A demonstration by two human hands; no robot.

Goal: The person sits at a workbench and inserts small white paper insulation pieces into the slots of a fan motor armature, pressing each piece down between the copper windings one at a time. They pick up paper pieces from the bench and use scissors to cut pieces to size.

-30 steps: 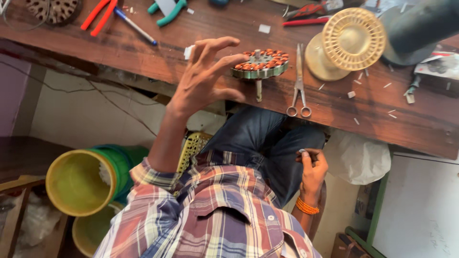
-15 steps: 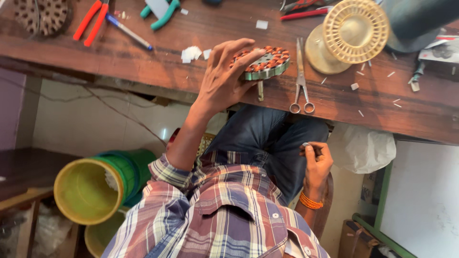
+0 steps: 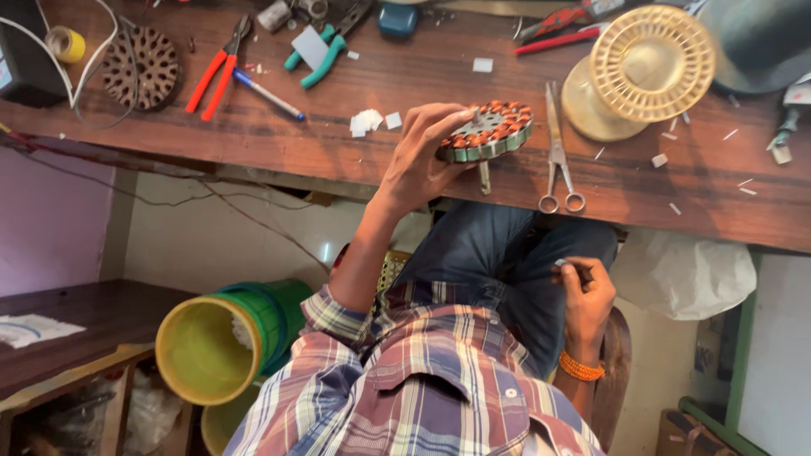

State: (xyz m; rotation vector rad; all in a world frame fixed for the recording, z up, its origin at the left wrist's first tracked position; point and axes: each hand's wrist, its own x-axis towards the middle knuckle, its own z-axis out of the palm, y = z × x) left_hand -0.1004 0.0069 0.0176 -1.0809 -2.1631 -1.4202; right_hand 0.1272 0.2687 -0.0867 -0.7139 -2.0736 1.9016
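Observation:
A round motor stator (image 3: 488, 133) with copper-coloured windings lies on the wooden workbench (image 3: 338, 156) near its front edge. My left hand (image 3: 422, 160) reaches up from my lap and grips the stator's near rim with its fingers curled over it. My right hand (image 3: 585, 287), with an orange band at the wrist, rests low over my jeans and pinches a small pale piece between thumb and fingers. What that piece is cannot be made out.
Steel scissors (image 3: 557, 160) lie just right of the stator, beside a yellow plastic spool (image 3: 650, 63). Red-handled pliers (image 3: 215, 76), a blue pen (image 3: 266, 93), a teal-handled tool (image 3: 321, 55) and a dark slotted disc (image 3: 139, 67) lie to the left. A yellow-green bucket (image 3: 211, 346) sits below.
My left hand, spread open over the stator a second ago, has closed its fingers onto the rim. My right hand has stayed at my lap.

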